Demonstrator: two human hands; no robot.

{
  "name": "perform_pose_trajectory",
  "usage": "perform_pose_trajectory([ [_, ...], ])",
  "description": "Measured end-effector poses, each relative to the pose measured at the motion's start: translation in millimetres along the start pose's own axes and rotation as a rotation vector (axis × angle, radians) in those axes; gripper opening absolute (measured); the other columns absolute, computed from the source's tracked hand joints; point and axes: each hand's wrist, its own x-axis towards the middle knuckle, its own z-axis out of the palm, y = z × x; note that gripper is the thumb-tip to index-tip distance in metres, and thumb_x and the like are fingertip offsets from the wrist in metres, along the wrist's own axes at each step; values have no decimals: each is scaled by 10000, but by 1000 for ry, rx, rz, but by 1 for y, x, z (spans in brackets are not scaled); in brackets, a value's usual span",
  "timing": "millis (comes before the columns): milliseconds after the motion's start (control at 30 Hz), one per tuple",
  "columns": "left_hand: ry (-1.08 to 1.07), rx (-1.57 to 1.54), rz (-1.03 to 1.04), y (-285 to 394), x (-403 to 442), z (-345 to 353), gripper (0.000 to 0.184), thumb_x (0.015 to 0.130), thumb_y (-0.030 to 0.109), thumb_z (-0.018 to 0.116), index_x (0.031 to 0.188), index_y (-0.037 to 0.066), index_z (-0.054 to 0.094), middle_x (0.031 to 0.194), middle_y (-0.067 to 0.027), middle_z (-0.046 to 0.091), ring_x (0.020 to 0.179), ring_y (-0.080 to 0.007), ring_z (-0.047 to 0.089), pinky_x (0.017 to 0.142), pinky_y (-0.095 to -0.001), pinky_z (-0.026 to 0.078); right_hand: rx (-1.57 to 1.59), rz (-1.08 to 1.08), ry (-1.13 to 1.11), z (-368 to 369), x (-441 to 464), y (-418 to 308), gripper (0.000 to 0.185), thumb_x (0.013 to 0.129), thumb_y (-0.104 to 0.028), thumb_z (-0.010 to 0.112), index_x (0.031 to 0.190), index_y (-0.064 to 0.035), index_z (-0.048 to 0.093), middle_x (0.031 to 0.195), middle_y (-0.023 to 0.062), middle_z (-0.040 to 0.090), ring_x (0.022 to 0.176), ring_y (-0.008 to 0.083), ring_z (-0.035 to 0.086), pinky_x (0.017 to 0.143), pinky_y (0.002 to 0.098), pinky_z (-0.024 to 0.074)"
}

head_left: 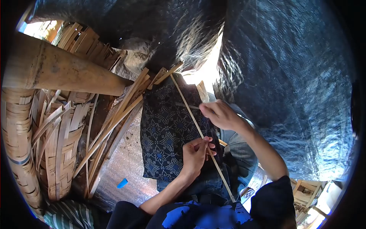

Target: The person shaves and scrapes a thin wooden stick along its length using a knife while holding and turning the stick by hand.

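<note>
A long thin bamboo strip (187,104) runs diagonally over a dark patterned cloth (160,141) that covers my lap. My left hand (196,154) is closed on this strip near the cloth's right side, thumb and fingers pinching it. Above and to the right, my right hand (221,114) is closed around the handle end of a thin knife (187,105), whose narrow blade points left and lies across the strip. Most of the handle is hidden in the fingers.
A thick bamboo pole (68,70) juts in from the left above woven bamboo baskets (72,149). Loose split strips (114,126) lean beside the cloth. Dark plastic sheeting (289,84) hangs at the right and top. A blue scrap (122,183) lies at lower left.
</note>
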Motion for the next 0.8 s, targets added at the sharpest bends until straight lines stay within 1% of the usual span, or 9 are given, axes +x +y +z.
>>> perform_pose_trajectory([
  [67,19,-40,-12,0,2,1,284,928,234,544,970,-37,617,753,-70,633,588,-141,633,447,-193,388,-252,-32,-142,-18,-22,-12,437,912,-388,500,739,-17,653,483,161,509,461,298,549,505,384,418],
  [100,17,-49,-20,-1,3,2,284,928,234,544,970,-37,617,753,-70,633,588,-141,633,447,-193,388,-255,-24,-151,-20,-28,-12,437,912,-388,500,739,-17,653,483,161,509,461,298,549,505,384,418],
  [167,26,-72,25,-5,5,3,280,921,227,558,963,-44,618,737,-69,629,567,-136,625,434,-191,369,-405,-91,-248,-23,-38,-8,481,906,-430,492,700,-21,641,467,149,508,463,315,546,501,409,416],
  [200,25,-72,16,-6,5,4,280,921,227,558,963,-44,618,737,-69,629,567,-136,625,434,-191,369,-462,-89,-251,-21,-40,-2,497,888,-470,504,691,-34,640,457,131,497,455,298,542,496,421,411],
  [267,32,-58,65,-9,5,3,277,918,222,563,952,-47,619,721,-70,628,559,-131,621,426,-191,365,-502,-93,-245,-16,-39,3,502,883,-483,503,679,-44,635,459,126,498,451,296,539,492,419,409],
  [400,55,1,69,-16,4,0,272,919,218,563,934,-48,621,702,-69,627,559,-125,619,422,-190,360,-596,-149,-238,-6,-38,12,521,869,-521,494,643,-68,619,464,114,503,443,287,532,483,407,406],
  [467,57,-23,125,-22,5,-2,266,918,211,565,918,-49,623,692,-69,628,551,-120,617,412,-190,350,-589,-163,-224,-4,-37,14,524,867,-526,493,640,-70,616,465,112,505,441,285,530,477,404,405],
  [567,58,-14,70,-11,0,-1,258,918,199,564,908,-52,621,681,-70,624,536,-115,610,410,-189,357,-591,-165,-198,0,-37,18,528,860,-535,494,632,-73,610,465,108,504,438,280,528,464,397,403],
  [800,73,-10,96,-11,-2,-1,254,919,194,563,896,-52,622,674,-65,619,524,-108,598,419,-187,381,-527,-160,-90,11,-42,22,520,864,-535,486,633,-78,577,472,111,495,429,275,512,440,395,390],
])
